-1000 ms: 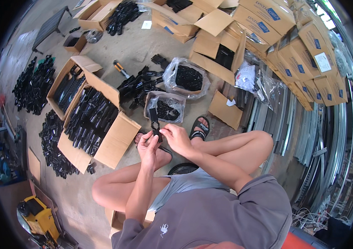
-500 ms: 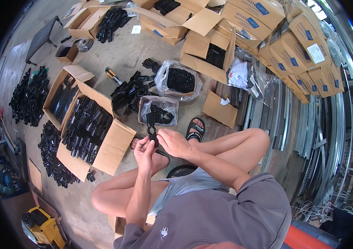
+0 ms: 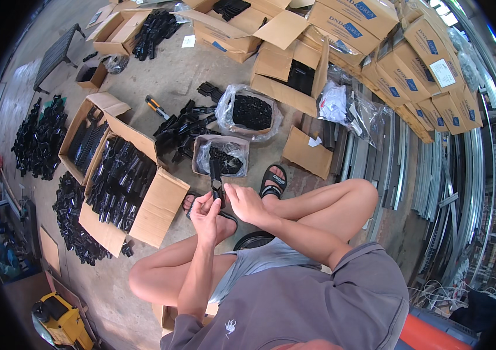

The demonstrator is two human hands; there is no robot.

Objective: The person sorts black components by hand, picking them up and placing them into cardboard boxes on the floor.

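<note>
My left hand is closed around the lower end of a long black bracket-like part, which points away from me and has a gap midway along it. Beside the part, on its right, my right hand has its fingers pinched together; anything between them is too small to make out. Just beyond the part stands a small carton lined with clear plastic, holding small black pieces. Another plastic-lined box with small black pieces sits behind it.
A pile of black parts lies on the floor near a yellow-handled tool. At left, an open carton holds many black parts, with more heaps around it. Stacked cartons and long metal profiles line the right side.
My right hand has shifted slightly right, away from the black part, with its fingers still pinched. My left hand keeps its hold on the part, which stands a little more upright.
</note>
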